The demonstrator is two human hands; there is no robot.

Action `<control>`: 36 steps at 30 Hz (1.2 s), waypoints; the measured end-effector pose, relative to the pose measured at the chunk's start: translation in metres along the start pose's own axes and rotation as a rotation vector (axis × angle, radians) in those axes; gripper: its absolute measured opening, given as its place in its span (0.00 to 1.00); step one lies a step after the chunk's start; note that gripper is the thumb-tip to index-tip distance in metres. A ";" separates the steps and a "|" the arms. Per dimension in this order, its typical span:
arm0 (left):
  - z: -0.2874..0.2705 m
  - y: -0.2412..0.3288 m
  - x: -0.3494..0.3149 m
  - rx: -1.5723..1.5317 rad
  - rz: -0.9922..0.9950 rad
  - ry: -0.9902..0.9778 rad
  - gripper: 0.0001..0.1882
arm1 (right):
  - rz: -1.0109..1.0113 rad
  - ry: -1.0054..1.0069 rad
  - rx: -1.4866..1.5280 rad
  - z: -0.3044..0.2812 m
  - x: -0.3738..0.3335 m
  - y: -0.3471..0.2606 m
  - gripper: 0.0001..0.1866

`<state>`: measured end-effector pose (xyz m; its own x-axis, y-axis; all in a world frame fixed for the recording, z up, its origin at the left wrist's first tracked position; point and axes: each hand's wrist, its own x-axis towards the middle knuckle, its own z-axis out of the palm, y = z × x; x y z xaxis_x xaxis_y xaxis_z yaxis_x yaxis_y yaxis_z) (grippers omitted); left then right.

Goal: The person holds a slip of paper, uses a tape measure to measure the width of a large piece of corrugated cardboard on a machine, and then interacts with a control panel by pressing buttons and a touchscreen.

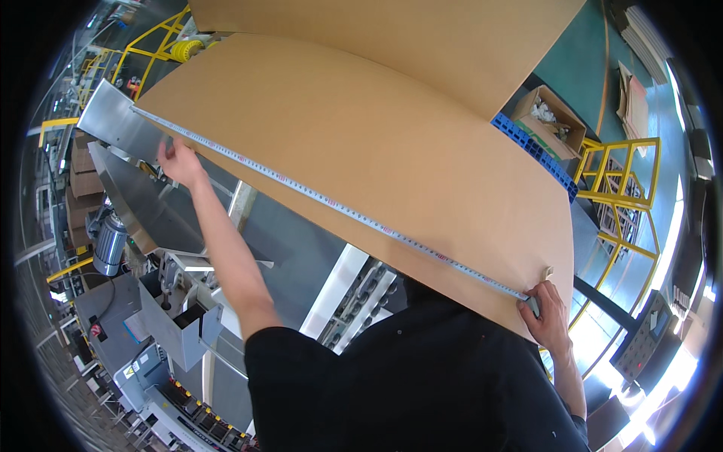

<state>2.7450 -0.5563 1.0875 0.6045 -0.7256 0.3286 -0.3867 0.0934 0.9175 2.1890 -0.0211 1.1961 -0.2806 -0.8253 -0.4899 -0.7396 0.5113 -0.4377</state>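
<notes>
A long blade of a tape measure [331, 202] lies stretched across a large brown cardboard sheet [361, 128], close to and roughly along its near edge. At the right end, my right hand [550, 318] is closed around the grey-green case of the tape measure, resting on the sheet; the fingers hide most of the case. Over toward the left end, my left hand [181, 163] is at the sheet's near edge, just below the blade. Its fingers look apart and slightly blurred, with nothing visible in them. The blade's far-left tip lies near the sheet's left corner.
Another cardboard sheet [407, 30] rises behind the first. A blue plastic strip [531, 154] and an open carton [574, 132] stand at the right, near yellow railings [617, 200]. Metal machinery [188, 328] and a roller section [367, 301] lie below left. A control box [645, 331] is at right.
</notes>
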 end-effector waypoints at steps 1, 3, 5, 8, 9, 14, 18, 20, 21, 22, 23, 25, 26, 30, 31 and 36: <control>-0.002 0.020 -0.037 -0.061 -0.021 -0.005 0.36 | -0.005 0.010 -0.010 0.001 -0.002 -0.003 0.14; -0.019 0.025 -0.098 -0.187 -0.106 -0.096 0.36 | -0.026 0.002 -0.017 0.002 -0.002 -0.005 0.14; -0.038 0.049 -0.172 -0.228 -0.219 -0.101 0.36 | -0.023 -0.037 -0.041 0.000 -0.003 -0.008 0.13; -0.037 0.073 -0.249 -0.328 -0.411 -0.231 0.29 | -0.039 -0.015 0.013 0.005 -0.007 -0.002 0.11; -0.048 0.080 -0.262 -0.402 -0.481 -0.310 0.27 | -0.063 -0.030 -0.004 0.004 -0.005 -0.004 0.10; -0.050 0.078 -0.277 -0.563 -0.629 -0.392 0.20 | -0.091 -0.053 -0.008 0.011 -0.006 0.000 0.11; -0.040 0.091 -0.259 -0.636 -0.719 -0.245 0.15 | -0.099 -0.047 0.013 0.014 -0.004 -0.006 0.11; -0.040 0.095 -0.249 -0.690 -0.748 -0.208 0.14 | -0.148 -0.024 0.021 0.019 0.001 -0.007 0.12; -0.041 0.091 -0.245 -0.713 -0.764 -0.214 0.14 | -0.158 -0.033 0.014 0.019 0.002 -0.007 0.12; -0.042 0.084 -0.243 -0.737 -0.780 -0.220 0.13 | -0.167 -0.041 0.008 0.019 0.003 -0.007 0.12; -0.043 0.079 -0.240 -0.760 -0.795 -0.226 0.12 | -0.149 -0.055 0.000 0.017 0.004 -0.008 0.11; -0.044 0.074 -0.240 -0.766 -0.789 -0.238 0.18 | -0.113 -0.084 -0.015 0.014 0.001 -0.009 0.11; -0.044 0.072 -0.241 -0.773 -0.788 -0.249 0.21 | -0.104 -0.090 0.000 0.013 -0.001 -0.009 0.11; -0.042 0.068 -0.242 -0.798 -0.786 -0.266 0.22 | -0.106 -0.091 0.048 0.011 -0.006 -0.010 0.10; -0.039 0.072 -0.242 -0.812 -0.780 -0.268 0.22 | -0.111 -0.095 0.057 0.010 -0.006 -0.010 0.10; -0.041 0.076 -0.242 -0.865 -0.784 -0.284 0.22 | -0.140 -0.100 0.052 0.011 -0.008 -0.010 0.10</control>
<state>2.5980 -0.3454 1.0867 0.2498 -0.9038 -0.3476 0.6788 -0.0925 0.7285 2.2057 -0.0168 1.1960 -0.1126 -0.8628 -0.4929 -0.7336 0.4068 -0.5444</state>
